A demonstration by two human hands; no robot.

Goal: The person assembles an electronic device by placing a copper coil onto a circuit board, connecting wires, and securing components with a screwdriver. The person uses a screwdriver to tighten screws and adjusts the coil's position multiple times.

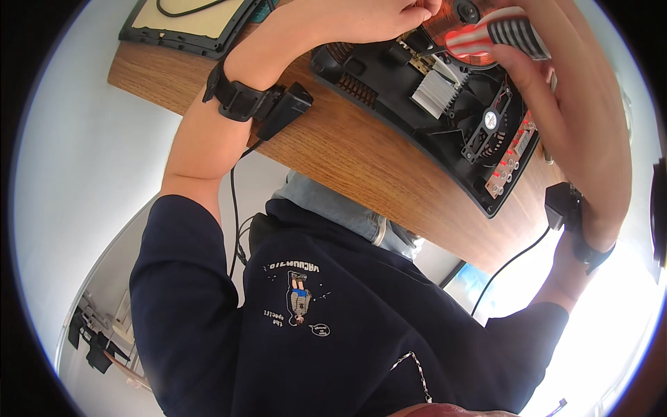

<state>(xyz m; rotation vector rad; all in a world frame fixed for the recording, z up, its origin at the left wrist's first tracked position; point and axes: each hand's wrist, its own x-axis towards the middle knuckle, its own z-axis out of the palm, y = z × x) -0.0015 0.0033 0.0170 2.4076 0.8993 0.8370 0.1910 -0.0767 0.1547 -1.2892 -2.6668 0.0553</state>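
Note:
An opened induction cooker base, its black housing (389, 90) tilted on the table, lies under both hands. My right hand (549, 87) is closed around the red, white and black handle of a screwdriver (472, 40). The shaft points left, toward the circuit board (417, 61) beside a silver heat sink (436, 94). Behind the handle is the copper coil (445, 21), partly covered. My left hand (403, 15) is at the upper edge by the coil, fingers bent together; what they pinch, if anything, is hidden.
A fan (490, 119) and a control strip with red parts (511, 163) sit in the housing's right part. At the upper left lies a black-framed panel (184, 19) with a cable across it. Black wrist devices (285, 111) trail cables past the wooden table's (313, 163) near edge.

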